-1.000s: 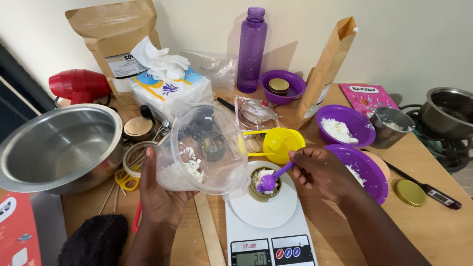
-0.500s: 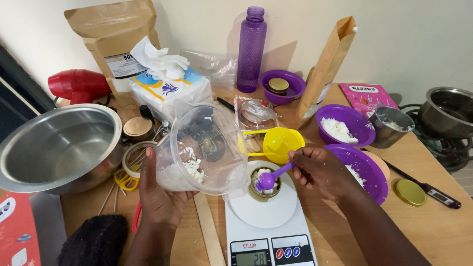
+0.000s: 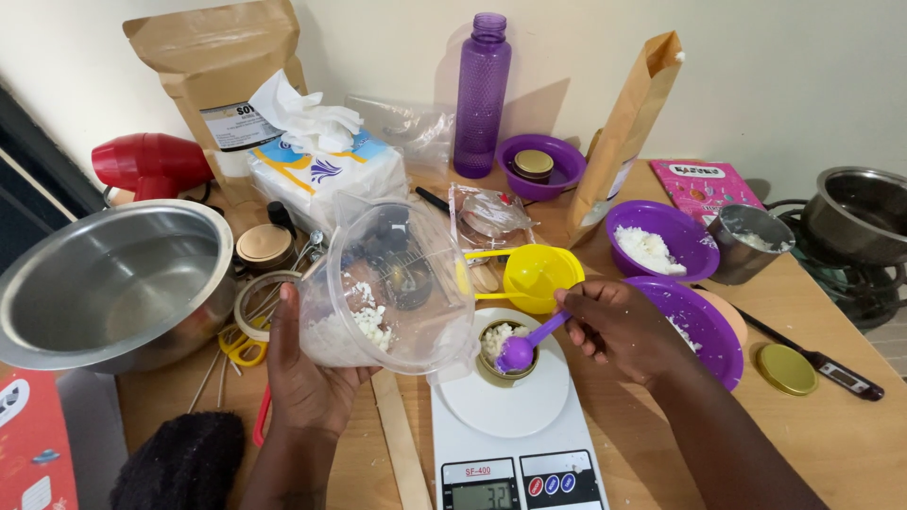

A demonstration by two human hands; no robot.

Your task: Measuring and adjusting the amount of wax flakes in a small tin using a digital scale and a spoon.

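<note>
Steel mixing bowl (image 3: 104,283): at the far left of the wooden table (image 3: 831,444), tipped slightly toward the camera.
Red hair dryer (image 3: 151,162): behind the bowl, against the wall.
Brown paper pouch (image 3: 222,85): standing upright at the back, a tissue pack (image 3: 326,175) just in front of it with white tissue sticking up.
Yellow scissors (image 3: 241,345): lying beside the steel bowl's rim, partly hidden by the left wrist.
Left hand (image 3: 307,373): wrapped around the underside of a clear plastic jug (image 3: 392,283), holding it tilted with its mouth toward the scale; white waxy flakes (image 3: 364,321) lie along its lower wall.
Wooden stick (image 3: 402,434): flat on the table between the left arm and the scale.
Digital kitchen scale (image 3: 510,425): white, near the bottom edge, display lit.
Small gold tin (image 3: 505,351): sits on the scale's round plate, holding white flakes, right under the jug's lip.
Purple spoon (image 3: 529,342): its scoop is in the tin, handle rising to the right.
Right hand (image 3: 628,326): fingers pinched closed on the spoon's handle.
Yellow measuring cup (image 3: 539,274): just behind the tin.
Purple bottle (image 3: 484,94): upright at the back.
Purple bowls: one with white flakes (image 3: 661,241), a larger one (image 3: 699,321) partly under the right hand.
Gold lid (image 3: 786,368): right of the larger bowl, a probe thermometer (image 3: 822,364) just beside it.
</note>
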